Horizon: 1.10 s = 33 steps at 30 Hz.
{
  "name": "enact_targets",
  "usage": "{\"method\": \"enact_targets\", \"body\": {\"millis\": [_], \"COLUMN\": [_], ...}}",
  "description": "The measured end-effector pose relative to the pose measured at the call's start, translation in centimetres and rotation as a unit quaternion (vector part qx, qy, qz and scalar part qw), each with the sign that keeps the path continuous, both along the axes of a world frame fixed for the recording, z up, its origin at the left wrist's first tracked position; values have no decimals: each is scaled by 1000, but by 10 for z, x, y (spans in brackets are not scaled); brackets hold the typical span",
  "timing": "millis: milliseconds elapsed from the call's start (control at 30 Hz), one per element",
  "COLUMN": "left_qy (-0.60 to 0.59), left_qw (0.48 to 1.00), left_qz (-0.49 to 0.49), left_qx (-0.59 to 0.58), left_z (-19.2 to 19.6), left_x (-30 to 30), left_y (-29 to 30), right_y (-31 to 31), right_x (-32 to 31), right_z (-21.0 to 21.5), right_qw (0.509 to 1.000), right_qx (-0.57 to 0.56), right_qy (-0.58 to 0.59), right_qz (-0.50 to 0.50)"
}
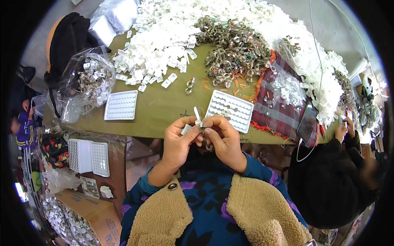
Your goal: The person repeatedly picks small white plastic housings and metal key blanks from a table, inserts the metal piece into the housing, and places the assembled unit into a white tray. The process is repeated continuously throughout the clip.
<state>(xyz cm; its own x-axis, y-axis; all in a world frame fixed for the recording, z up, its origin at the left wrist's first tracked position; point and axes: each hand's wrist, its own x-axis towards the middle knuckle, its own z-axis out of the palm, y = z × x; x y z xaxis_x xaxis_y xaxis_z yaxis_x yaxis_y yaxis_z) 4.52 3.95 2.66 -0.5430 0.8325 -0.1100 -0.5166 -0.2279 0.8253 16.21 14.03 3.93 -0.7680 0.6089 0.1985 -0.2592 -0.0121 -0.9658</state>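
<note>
Just over the table's near edge, my two hands meet fingertip to fingertip. My left hand (177,141) is closed on a small white plastic casing (186,129), and a narrow white tab (196,112) sticks up by its fingertips. My right hand (225,141) pinches a small coiled cable (209,146) that hangs below its fingers; what its fingertips press on is partly hidden. Right behind that hand lies a white tray with round cells (245,110), a few of them holding small pieces. One loose coiled cable (189,85) rests on the green tabletop (164,106).
White casings (158,49) and coiled cables (236,49) are heaped at the back. A second tray (120,105) and a clear bag (84,84) stand left. On the right lie a plaid cloth (275,102) and a phone (307,122); beyond them a co-worker (332,176) works.
</note>
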Motion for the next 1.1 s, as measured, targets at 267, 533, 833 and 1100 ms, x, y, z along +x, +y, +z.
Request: {"method": "enact_targets", "body": {"millis": [267, 533, 833, 1100], "left_qy": [5, -35, -146, -8], "left_qw": [1000, 999, 988, 998], "left_qz": [-6, 8, -34, 9], "left_qx": [3, 21, 26, -62], "left_z": [-6, -9, -8, -3], "left_x": [-8, -3, -10, -3], "left_y": [-7, -7, -11, -9], "right_y": [5, 1, 5, 7], "right_x": [1, -6, -1, -3], "right_z": [1, 2, 6, -1], "right_qw": [986, 996, 954, 945], "right_qx": [-162, -65, 297, 324], "right_qy": [31, -38, -12, -8], "right_qz": [14, -57, -41, -51]}}
